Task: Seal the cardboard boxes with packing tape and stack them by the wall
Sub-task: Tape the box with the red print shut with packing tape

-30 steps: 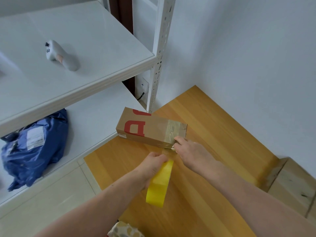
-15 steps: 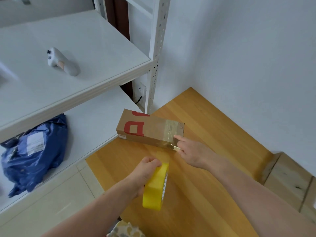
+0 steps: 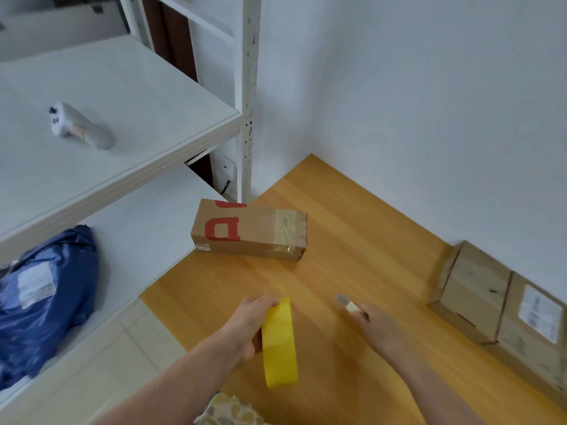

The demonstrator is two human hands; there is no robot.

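My main worry is the blade [image 3: 346,303] sticking out of my right hand [image 3: 379,325]: the hand is closed around it with the tip pointing forward, and it is blurred, so I cannot tell the exact tool. If I reach for the box [image 3: 250,233] with that hand before putting the blade down, I judge I could nick the cardboard, slice the fresh tape, or catch my other hand.

My left hand [image 3: 248,322] grips the yellow tape roll [image 3: 279,343], fingers wrapped over its top edge, above the wooden table [image 3: 352,240]. I cannot see the loose end of the tape; if it has fallen back onto the roll, finding it again will cost time on the next box.

The box lies on its long side on the table, near the shelf post [image 3: 248,96] and apart from both hands. It is plain brown with red print on top, and a clear strip [image 3: 287,230] wraps over its right end. The strip looks wrinkled on the front face, so it may lift when I carry the box. The left end shows no clear strip that I can make out, only a small pale patch, so that end may be unsealed.

Two boxes [image 3: 478,288] already sit against the wall [image 3: 429,102] on the right. Stacking this long one across them could leave it overhanging and tippy.
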